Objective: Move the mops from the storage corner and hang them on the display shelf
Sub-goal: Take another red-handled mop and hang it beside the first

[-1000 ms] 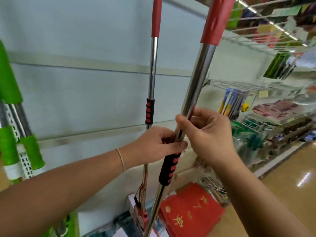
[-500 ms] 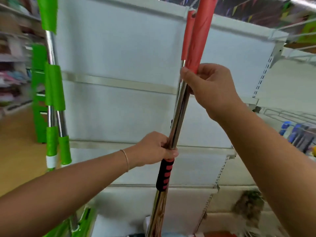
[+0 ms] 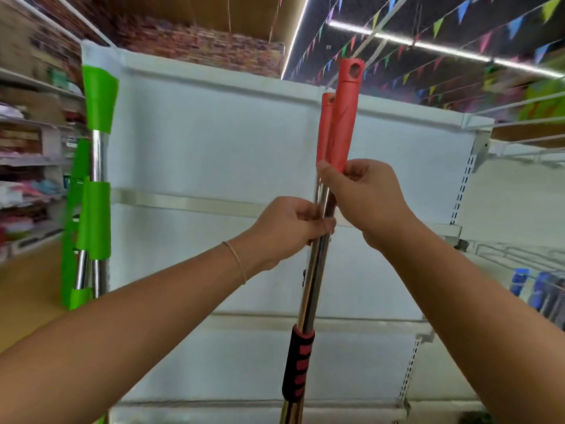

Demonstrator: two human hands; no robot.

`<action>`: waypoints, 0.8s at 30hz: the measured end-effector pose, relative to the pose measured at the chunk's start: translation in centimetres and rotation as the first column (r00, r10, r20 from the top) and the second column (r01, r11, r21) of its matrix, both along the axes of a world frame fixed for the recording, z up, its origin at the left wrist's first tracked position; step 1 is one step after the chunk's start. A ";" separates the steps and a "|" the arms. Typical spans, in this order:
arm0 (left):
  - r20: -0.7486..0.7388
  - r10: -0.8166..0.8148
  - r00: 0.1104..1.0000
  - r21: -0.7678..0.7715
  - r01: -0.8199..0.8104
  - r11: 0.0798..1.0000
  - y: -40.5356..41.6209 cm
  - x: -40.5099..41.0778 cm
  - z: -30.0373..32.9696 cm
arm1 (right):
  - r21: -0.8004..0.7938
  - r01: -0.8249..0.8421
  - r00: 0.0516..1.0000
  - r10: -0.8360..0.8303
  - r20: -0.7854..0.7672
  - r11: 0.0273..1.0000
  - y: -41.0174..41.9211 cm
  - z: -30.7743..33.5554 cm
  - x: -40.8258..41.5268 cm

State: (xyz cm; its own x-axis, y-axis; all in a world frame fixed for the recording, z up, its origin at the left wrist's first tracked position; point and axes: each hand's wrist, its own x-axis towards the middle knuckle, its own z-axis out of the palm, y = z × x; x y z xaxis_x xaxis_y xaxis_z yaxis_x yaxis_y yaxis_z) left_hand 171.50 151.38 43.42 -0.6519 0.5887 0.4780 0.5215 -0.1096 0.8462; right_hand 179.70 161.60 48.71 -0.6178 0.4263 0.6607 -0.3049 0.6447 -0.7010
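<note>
Between both hands (image 3: 327,209), unlabelled mop handle (image 3: 315,270).

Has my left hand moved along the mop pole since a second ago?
Yes. The left hand slid up the steel mop pole, away from the fixed black-and-red foam grip it gripped just above earlier.

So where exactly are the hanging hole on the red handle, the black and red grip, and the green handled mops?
hanging hole (image 3: 355,69), head view, the opening in the red handle's top end.
black and red grip (image 3: 298,364), head view, middle of the ribbed sleeve.
green handled mops (image 3: 100,102), head view, the upper green sleeve.
</note>
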 end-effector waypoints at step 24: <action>-0.129 -0.021 0.991 0.036 0.026 0.999 2.8 1.4 6.7 | 0.054 0.002 0.977 0.010 -0.215 0.999 1.2 5.8 1.4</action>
